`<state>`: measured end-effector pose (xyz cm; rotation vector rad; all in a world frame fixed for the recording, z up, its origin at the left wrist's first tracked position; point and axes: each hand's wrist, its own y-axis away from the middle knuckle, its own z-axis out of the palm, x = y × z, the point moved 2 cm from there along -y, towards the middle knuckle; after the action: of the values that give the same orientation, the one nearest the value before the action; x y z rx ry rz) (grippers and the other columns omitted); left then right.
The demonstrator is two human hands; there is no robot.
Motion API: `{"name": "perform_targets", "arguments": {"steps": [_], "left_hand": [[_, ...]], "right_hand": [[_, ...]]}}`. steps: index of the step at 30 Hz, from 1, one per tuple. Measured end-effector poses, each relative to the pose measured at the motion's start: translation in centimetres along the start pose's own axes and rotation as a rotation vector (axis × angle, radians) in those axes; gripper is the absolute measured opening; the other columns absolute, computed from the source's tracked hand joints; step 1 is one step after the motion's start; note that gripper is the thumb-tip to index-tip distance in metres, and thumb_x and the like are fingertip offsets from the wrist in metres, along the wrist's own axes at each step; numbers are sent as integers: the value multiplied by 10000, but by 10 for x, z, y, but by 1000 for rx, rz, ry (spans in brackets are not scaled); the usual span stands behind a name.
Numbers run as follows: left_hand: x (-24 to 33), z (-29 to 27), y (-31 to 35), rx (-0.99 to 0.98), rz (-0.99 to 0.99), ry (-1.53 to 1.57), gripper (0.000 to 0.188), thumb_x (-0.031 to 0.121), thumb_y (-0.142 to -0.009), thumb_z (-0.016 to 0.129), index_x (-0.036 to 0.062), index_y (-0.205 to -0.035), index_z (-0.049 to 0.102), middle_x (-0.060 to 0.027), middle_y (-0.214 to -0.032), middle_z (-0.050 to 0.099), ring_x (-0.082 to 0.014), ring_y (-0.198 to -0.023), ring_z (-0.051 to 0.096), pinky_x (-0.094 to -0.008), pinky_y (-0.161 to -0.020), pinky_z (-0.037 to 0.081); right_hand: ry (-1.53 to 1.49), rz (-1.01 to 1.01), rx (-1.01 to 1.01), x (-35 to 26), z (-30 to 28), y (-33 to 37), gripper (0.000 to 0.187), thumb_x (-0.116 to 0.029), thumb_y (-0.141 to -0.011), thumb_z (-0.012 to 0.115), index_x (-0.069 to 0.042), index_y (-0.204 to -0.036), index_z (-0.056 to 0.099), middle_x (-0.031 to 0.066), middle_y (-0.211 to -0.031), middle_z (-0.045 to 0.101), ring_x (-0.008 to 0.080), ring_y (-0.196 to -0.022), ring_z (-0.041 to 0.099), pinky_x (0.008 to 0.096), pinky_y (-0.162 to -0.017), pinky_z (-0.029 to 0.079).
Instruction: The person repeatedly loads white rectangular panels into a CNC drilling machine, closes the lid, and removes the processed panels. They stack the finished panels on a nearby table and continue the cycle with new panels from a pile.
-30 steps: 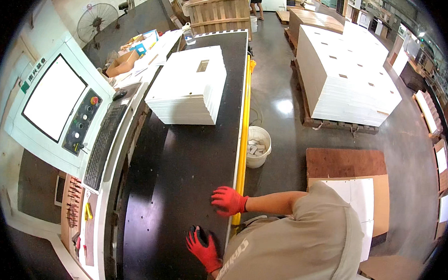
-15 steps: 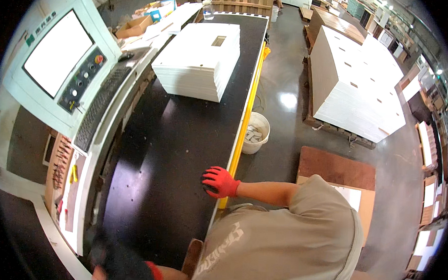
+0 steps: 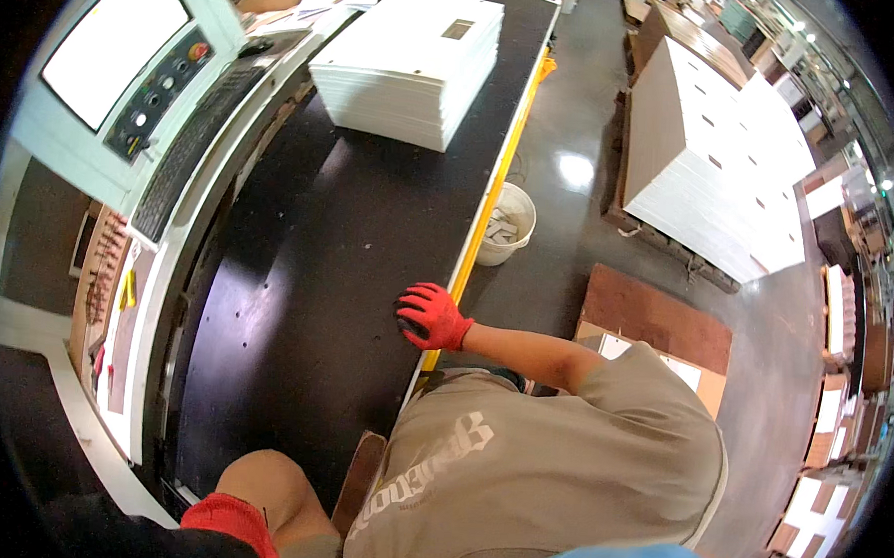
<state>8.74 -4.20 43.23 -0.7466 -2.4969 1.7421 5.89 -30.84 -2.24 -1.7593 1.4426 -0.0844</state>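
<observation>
Black machine table (image 3: 298,272), red-gloved right hand (image 3: 430,316) flat

The right glove (image 3: 431,315) is red with a black palm. The table (image 3: 296,302) is black, edged in yellow. The sheets (image 3: 412,63) are white, the bucket (image 3: 504,225) off-white, the shirt (image 3: 539,463) khaki.

Red-gloved right hand (image 3: 431,316) rests on the black table (image 3: 296,302) edge.

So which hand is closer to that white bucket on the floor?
Right. The right hand rests at the table's yellow edge, just short of the bucket; the left hand is far off at the picture's lower edge.
</observation>
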Motion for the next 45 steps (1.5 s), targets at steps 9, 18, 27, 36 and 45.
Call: {"name": "perform_targets", "arguments": {"steps": [9, 18, 27, 36, 45], "left_hand": [[1, -20, 0, 6, -60, 7, 550, 284, -1017, 599, -7, -1478, 530, -184, -1461, 577, -347, -1366, 518, -487, -1191, 370], [-1, -22, 3, 12, -51, -2, 585, 301, -1002, 623, -2, -1492, 516, -189, -1478, 562, -358, -1383, 502, -497, -1199, 359], [0, -21, 6, -4, -14, -2, 622, 318, -987, 647, 4, -1505, 502, -193, -1494, 548, -369, -1401, 486, -506, -1206, 348], [-2, -18, 4, -43, 26, 5, 661, 334, -972, 672, 9, -1518, 489, -198, -1511, 533, -381, -1418, 470, -516, -1214, 337], [-6, -17, -2, -77, 29, -1, 701, 351, -958, 696, 14, -1531, 475, -202, -1528, 518, -392, -1436, 454, -526, -1221, 326]], "right_hand": [[8, 2, -42, 3, 4, 3, 428, -281, -760, 805, -101, -1140, 727, 159, -1272, 692, 398, -1243, 622, 581, -1081, 468], [18, -3, -21, 2, 5, 2, 418, -233, -744, 808, -105, -1135, 732, 152, -1275, 690, 388, -1247, 619, 578, -1078, 472], [45, -12, -33, 2, 3, 3, 452, -253, -732, 818, -102, -1147, 722, 153, -1284, 686, 392, -1236, 623, 575, -1075, 476], [45, -9, -25, -3, 2, -1, 395, -301, -801, 806, -102, -1131, 722, 151, -1265, 694, 377, -1229, 627, 563, -1082, 481], [28, -11, -9, -4, -2, -4, 417, -278, -749, 820, -98, -1111, 717, 121, -1205, 697, 370, -1217, 633, 541, -1048, 497]]}}
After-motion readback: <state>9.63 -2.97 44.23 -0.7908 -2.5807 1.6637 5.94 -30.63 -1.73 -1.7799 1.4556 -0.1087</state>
